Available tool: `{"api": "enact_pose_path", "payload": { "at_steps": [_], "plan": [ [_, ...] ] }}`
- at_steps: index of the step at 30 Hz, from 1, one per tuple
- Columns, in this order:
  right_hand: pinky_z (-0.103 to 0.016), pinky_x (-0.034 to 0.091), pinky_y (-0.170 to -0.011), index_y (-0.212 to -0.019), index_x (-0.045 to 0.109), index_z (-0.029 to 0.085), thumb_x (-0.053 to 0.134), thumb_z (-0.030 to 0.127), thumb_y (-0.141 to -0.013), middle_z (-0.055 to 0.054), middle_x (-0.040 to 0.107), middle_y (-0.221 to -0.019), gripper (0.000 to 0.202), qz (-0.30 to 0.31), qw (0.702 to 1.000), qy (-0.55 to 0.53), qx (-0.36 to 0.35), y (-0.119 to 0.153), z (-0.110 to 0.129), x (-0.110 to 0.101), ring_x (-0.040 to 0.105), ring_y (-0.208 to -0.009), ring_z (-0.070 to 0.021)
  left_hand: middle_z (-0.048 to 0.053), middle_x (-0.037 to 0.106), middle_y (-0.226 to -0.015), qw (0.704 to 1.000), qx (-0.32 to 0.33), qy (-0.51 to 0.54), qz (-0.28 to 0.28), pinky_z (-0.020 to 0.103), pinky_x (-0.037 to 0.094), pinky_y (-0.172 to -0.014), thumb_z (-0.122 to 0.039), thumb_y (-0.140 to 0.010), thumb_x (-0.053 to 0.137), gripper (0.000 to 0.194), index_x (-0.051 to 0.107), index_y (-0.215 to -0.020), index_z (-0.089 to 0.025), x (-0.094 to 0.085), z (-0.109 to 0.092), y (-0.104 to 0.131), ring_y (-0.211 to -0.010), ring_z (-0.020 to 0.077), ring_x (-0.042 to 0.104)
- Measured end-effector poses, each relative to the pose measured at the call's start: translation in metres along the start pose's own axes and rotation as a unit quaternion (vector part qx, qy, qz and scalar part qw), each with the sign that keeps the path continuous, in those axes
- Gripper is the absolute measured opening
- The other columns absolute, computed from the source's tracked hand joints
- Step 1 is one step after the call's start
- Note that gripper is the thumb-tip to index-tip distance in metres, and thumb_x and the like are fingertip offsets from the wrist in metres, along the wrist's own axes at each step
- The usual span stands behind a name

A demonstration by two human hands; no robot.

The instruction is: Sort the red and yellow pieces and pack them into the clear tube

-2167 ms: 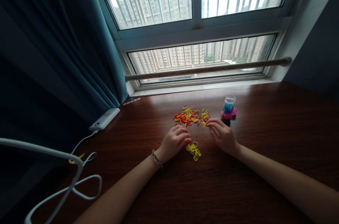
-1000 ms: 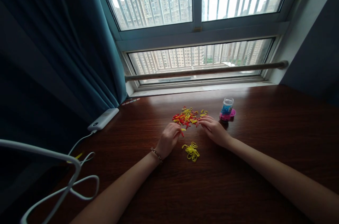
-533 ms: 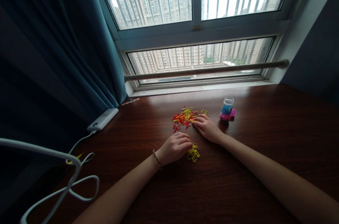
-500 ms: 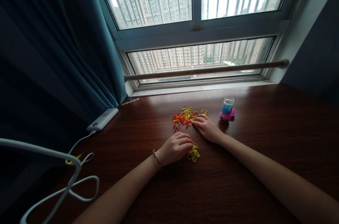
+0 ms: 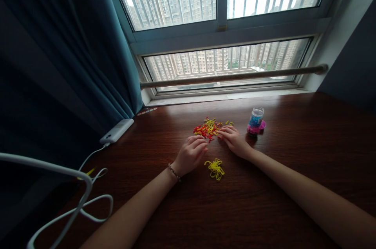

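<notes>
A mixed pile of small red and yellow elastic bands (image 5: pixel 207 128) lies on the dark wooden table. My left hand (image 5: pixel 192 154), with a beaded bracelet at the wrist, hovers at the pile's near left edge. Its fingers are loosely bent and slightly apart, with nothing visible in them. My right hand (image 5: pixel 234 141) rests at the pile's right edge, fingers stretched out and fingertips touching the bands. Between my forearms sits a separate heap of only yellow bands (image 5: pixel 216 169), which neither hand touches. The undersides of both hands are hidden.
An open clear jar (image 5: pixel 256 120) with blue and pink contents stands right of the pile, a pink lid (image 5: pixel 263 125) beside it. At left are a white power bank (image 5: pixel 116 131) and a looping white cable (image 5: pixel 96 198). A curtain (image 5: pixel 117 64) and a barred window border the table (image 5: pixel 279 186).
My left hand has moved away from the yellow heap, up to the mixed pile, leaving the heap fully visible. My right hand stays at the pile's right edge. The view has shifted slightly.
</notes>
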State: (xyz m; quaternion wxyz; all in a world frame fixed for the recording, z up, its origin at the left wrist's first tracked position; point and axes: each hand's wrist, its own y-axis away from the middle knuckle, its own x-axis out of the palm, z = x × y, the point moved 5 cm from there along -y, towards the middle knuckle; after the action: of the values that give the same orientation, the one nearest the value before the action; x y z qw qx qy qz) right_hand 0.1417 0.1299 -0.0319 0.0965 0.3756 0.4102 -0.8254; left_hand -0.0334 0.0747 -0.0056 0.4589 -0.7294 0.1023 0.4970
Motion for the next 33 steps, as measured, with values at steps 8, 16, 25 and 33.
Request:
{"api": "enact_pose_path", "payload": {
  "at_steps": [8, 16, 25, 33],
  "plan": [
    [-0.03, 0.046, -0.071, -0.075, 0.069, 0.018, 0.047, 0.034, -0.086, -0.005, 0.068, -0.077, 0.029, -0.083, 0.966, -0.208, 0.126, 0.002, 0.018, -0.021, 0.062, -0.073, -0.0177, 0.004, 0.053, -0.12, 0.99, -0.117, -0.043, 0.066, 0.043, 0.029, -0.098, -0.031, -0.087, 0.039, 0.032, 0.05, -0.115, -0.023, 0.014, 0.04, 0.003, -0.12, 0.0217, 0.036],
    [-0.023, 0.044, -0.059, -0.054, 0.064, 0.015, 0.049, 0.034, -0.084, -0.003, 0.063, -0.056, 0.039, 0.09, 0.968, -0.234, 0.023, 0.008, 0.049, -0.003, 0.056, -0.054, -0.0117, 0.002, 0.051, -0.12, 0.981, -0.142, -0.056, 0.123, 0.043, 0.027, -0.095, -0.039, -0.087, 0.037, 0.034, 0.049, -0.118, -0.031, 0.021, 0.039, 0.006, -0.115, 0.0225, 0.034],
    [-0.034, 0.045, -0.079, -0.077, 0.068, 0.019, 0.041, 0.029, -0.089, -0.005, 0.069, -0.082, 0.031, -0.037, 0.992, -0.11, 0.054, 0.004, 0.031, -0.014, 0.059, -0.079, -0.0179, 0.002, 0.051, -0.122, 0.981, -0.138, -0.064, 0.119, 0.046, 0.028, -0.091, -0.041, -0.086, 0.037, 0.035, 0.047, -0.118, -0.032, 0.022, 0.039, 0.007, -0.114, 0.0249, 0.034],
    [-0.044, 0.033, -0.096, -0.11, 0.059, 0.023, 0.044, 0.032, -0.087, -0.004, 0.056, -0.118, 0.029, 0.066, 0.993, 0.073, 0.064, 0.007, 0.009, 0.011, 0.039, -0.114, -0.0251, 0.011, 0.052, -0.116, 0.986, -0.096, -0.079, 0.113, 0.045, 0.025, -0.096, -0.042, -0.083, 0.043, 0.039, 0.051, -0.111, -0.017, 0.02, 0.031, 0.003, -0.115, 0.0249, 0.036]
  ]
}}
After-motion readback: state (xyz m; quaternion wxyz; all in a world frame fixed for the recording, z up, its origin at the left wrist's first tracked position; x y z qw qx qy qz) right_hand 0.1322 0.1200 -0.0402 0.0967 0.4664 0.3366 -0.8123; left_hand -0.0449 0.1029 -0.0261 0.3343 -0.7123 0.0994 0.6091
